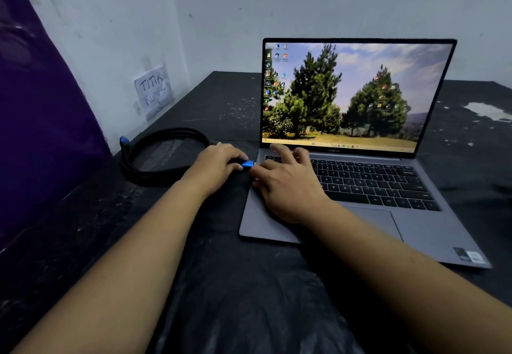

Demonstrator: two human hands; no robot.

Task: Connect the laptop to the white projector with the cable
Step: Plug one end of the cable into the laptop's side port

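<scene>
A grey laptop stands open on the dark table, its screen lit with a picture of trees. A black cable lies coiled to the left of it, one blue plug resting at the coil's far left. My left hand is shut on the cable's other blue plug, holding it right at the laptop's left edge. My right hand lies on the laptop's left palm rest and keys, fingers spread, thumb close to the plug. No white projector is in view.
The table is covered with dark, wrinkled plastic sheeting. A purple panel leans along the left side. A handwritten paper note is taped to the white wall behind the cable. A pale patch marks the table at far right.
</scene>
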